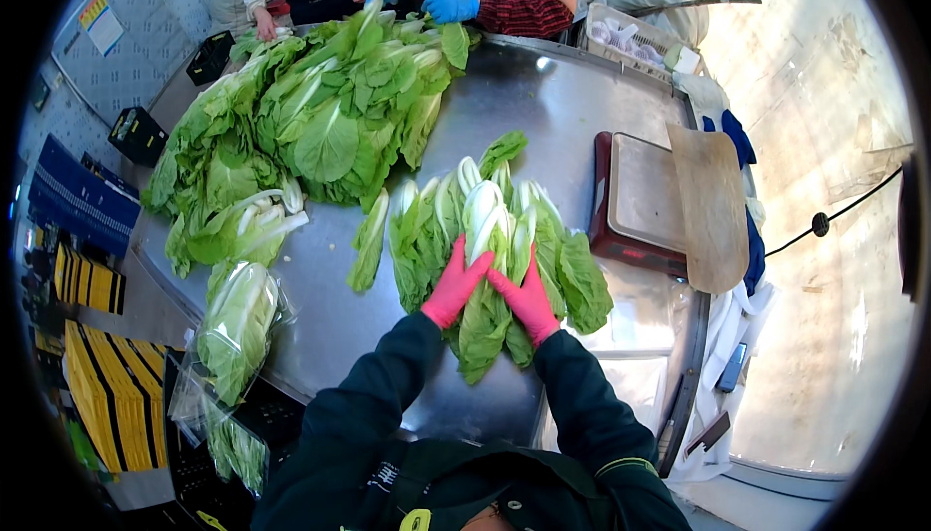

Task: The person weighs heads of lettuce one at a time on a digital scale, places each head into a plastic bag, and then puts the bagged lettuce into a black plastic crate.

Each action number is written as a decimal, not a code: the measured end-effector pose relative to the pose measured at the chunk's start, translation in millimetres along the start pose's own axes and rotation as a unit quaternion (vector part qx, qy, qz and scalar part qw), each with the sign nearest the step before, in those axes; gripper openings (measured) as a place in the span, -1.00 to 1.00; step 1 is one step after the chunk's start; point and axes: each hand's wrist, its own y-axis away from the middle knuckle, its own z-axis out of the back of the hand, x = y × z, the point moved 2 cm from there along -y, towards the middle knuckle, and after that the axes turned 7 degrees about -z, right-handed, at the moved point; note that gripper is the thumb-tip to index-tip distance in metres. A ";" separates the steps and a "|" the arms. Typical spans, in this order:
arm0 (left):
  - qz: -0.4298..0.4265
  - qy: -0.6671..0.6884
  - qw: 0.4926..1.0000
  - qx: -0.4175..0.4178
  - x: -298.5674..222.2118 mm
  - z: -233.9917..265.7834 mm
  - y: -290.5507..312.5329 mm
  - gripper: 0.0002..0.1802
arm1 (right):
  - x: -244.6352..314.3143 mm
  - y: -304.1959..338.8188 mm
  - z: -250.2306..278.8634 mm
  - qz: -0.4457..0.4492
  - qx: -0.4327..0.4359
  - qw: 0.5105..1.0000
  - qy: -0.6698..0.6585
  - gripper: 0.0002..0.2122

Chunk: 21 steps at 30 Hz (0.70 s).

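Both hands (454, 290) (529, 306): fingers half-curled around cabbage (487, 211); clear bag (282, 314) holds greens (235, 332); white basket (621, 58) holds pale bundles (630, 43).

Two pink-gloved hands (453, 292), one large leaf heap (335, 133), one scale (645, 192), one white basket (621, 58)

- My left hand (456, 286), in a pink glove, was angled forward and to the right, fingers extending ahead, thumb spread inward.
- My right hand (527, 300), gloved alike, mirrored it: fingers forward, thumb spread toward the left thumb.
- Thumb tips sat near each other, apart; both hands were in a two-sided grasp, level with one another.
- Undersides of my fingers: partly hidden, curl not readable.
- Wrists: covered, glove meeting dark sleeve cuff.
- My left forearm (383, 371) slanted inward from lower left; my right forearm (587, 386) slanted inward from lower right.
- Elbows bent, held wider than the hands.
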 end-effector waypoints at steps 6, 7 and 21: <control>-0.030 0.157 0.987 -0.016 -19.3 3.1 46.1 -0.26 | 14.0 25.7 -22.0 0.097 0.000 0.987 0.127 -0.10; -0.043 0.150 0.988 -0.014 -15.0 10.0 50.3 -0.31 | 27.3 30.3 -33.6 0.090 0.022 0.992 0.090 -0.05; -0.102 0.173 0.978 -0.064 -41.7 -2.6 101.2 -0.40 | 44.8 52.5 -54.5 0.055 0.162 0.982 0.082 0.06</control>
